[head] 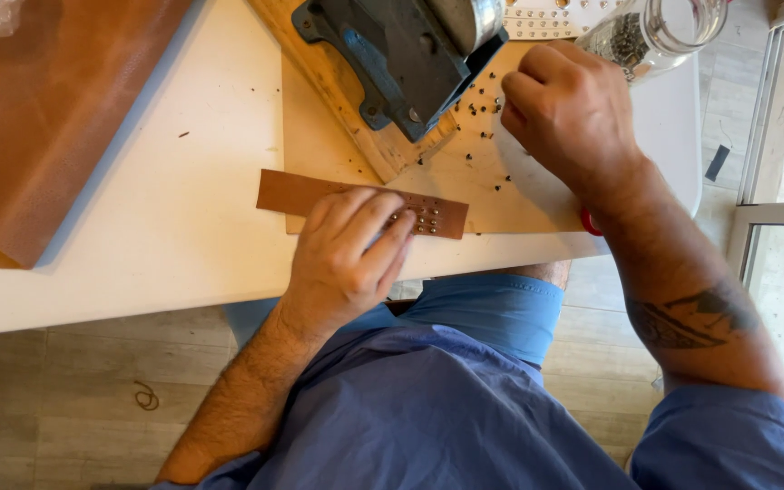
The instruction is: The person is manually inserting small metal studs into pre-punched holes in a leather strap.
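A: Leather strip lies flat on the worktop, pinned under the left hand, whose fingers are spread, grasping nothing.

B: And the right hand?

A: Pinching among the loose rivets; whether it holds one, I cannot tell. Best take one at a time and keep the strip pressed still.

brown leather strip flat on table, rivets at right end.
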